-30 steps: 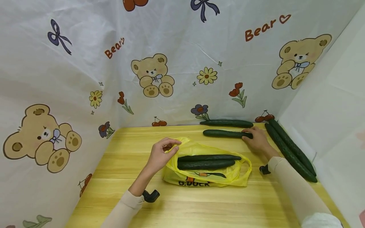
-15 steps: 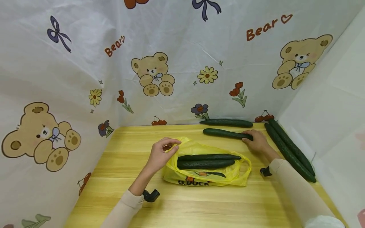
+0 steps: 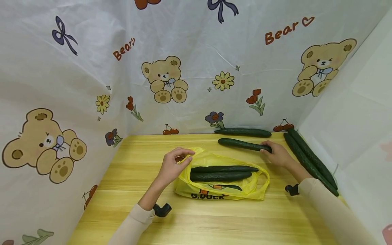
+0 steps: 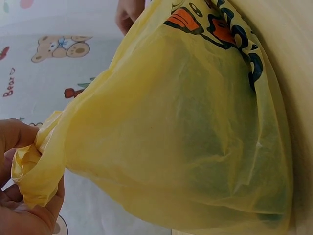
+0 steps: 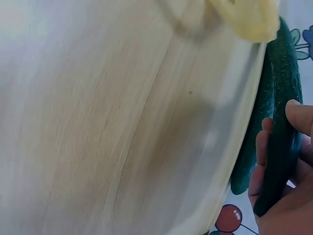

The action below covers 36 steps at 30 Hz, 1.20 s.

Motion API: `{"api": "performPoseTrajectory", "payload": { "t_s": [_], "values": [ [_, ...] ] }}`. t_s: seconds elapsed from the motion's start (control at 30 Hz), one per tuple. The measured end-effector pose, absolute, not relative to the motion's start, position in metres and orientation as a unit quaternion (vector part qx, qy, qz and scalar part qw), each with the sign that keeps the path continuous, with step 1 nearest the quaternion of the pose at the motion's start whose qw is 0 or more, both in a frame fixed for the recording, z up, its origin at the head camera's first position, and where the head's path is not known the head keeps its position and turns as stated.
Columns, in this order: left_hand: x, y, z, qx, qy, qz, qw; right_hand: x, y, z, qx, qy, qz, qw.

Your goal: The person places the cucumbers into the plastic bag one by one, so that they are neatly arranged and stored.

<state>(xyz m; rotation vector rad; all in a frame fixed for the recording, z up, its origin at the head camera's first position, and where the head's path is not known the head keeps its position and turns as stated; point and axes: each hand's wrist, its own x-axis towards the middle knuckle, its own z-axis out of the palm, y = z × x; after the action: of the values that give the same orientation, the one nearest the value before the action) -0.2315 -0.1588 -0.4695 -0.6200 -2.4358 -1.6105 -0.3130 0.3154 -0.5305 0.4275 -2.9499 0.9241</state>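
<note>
My left hand (image 3: 174, 166) pinches the upper left edge of a yellow plastic bag (image 3: 220, 195), whose mouth faces me. In the left wrist view, thumb and fingers grip the gathered end of the bag (image 4: 146, 132). Inside lie two dark green cucumbers, the rear one (image 3: 226, 169) and the front one (image 3: 220, 176). My right hand (image 3: 277, 153) grips the right end of another cucumber (image 3: 239, 144) behind the bag. In the right wrist view the thumb lies on top of this cucumber (image 5: 283, 103) and the fingers curl beneath it.
One cucumber (image 3: 243, 132) lies along the back wall. Two more cucumbers (image 3: 309, 163) lie side by side against the right wall. The wooden table (image 3: 208, 224) meets a cloth (image 3: 190, 41) printed with bears at back and left. Small black devices (image 3: 162, 210) sit at both wrists.
My right hand and forearm have shifted slightly right and toward me, and the gripped cucumber has tilted, its right end lower in view. The left hand and bag are nearly unchanged.
</note>
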Motion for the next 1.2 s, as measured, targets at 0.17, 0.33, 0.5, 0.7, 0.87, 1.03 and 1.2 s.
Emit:
{"api": "performPoseTrajectory", "payload": {
  "t_s": [0.17, 0.33, 0.5, 0.7, 0.87, 1.03, 1.2],
  "values": [
    [-0.230, -0.159, -0.468, -0.209, -0.815, -0.535, 0.082, -0.304, 0.315, -0.521, 0.127, -0.939, 0.319, 0.003],
    [-0.230, -0.158, -0.466, -0.210, -0.815, -0.534, 0.082, -0.295, 0.318, -0.512, 0.139, -0.928, 0.345, 0.017],
    [-0.228, -0.157, -0.465, -0.211, -0.813, -0.537, 0.080, -0.283, 0.326, -0.508, 0.138, -0.928, 0.347, 0.022],
    [-0.227, -0.157, -0.463, -0.212, -0.814, -0.534, 0.080, -0.271, 0.334, -0.499, 0.127, -0.927, 0.354, 0.013],
    [-0.227, -0.158, -0.463, -0.211, -0.815, -0.533, 0.077, -0.259, 0.339, -0.490, 0.130, -0.920, 0.368, 0.018],
    [-0.227, -0.159, -0.463, -0.210, -0.817, -0.531, 0.077, -0.248, 0.343, -0.484, 0.135, -0.922, 0.361, 0.032],
    [-0.227, -0.160, -0.463, -0.208, -0.818, -0.530, 0.079, -0.237, 0.346, -0.478, 0.142, -0.924, 0.353, 0.041]
  ]
}}
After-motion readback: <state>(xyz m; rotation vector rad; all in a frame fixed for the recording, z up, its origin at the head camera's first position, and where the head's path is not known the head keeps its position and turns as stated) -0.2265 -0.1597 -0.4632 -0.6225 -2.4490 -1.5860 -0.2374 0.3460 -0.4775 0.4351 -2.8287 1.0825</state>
